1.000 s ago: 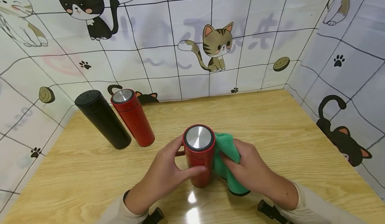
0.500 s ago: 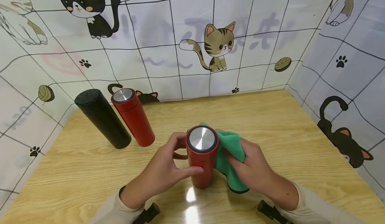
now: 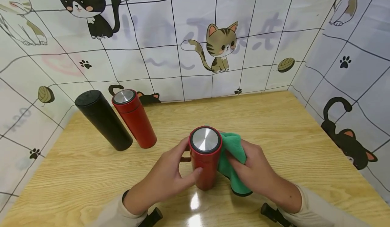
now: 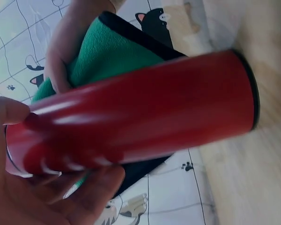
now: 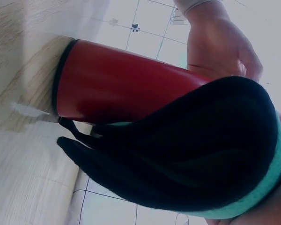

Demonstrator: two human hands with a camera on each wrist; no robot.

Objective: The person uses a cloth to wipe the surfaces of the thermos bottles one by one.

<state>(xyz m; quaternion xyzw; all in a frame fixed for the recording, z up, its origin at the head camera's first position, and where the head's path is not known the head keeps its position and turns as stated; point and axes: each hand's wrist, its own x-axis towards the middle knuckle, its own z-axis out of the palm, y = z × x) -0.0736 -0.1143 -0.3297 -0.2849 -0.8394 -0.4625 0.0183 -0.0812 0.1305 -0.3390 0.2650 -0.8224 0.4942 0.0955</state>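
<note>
In the head view a red thermos bottle (image 3: pixel 206 167) with a silver disc on its lid stands upright at the table's front middle. My left hand (image 3: pixel 166 174) holds it from the left, thumb across the front and fingers reaching behind. A green cloth (image 3: pixel 233 144) with a dark edge is gripped in my right hand (image 3: pixel 256 167) and lies against the bottle's right side. From the left wrist, the red bottle (image 4: pixel 145 110) spans the view, the cloth (image 4: pixel 117 54) behind it. In the right wrist view the cloth's dark underside (image 5: pixel 187 150) covers part of the bottle.
A black bottle (image 3: pixel 105 122) and a second red bottle (image 3: pixel 135 120) stand side by side at the back left of the wooden table (image 3: pixel 262 118). A cat-print curtain (image 3: pixel 195 61) surrounds the back and sides.
The held bottle has shifted slightly right since a second ago, with the left hand. Half a second ago more cloth showed behind the lid; the left thumb has since bent and slid slightly left.
</note>
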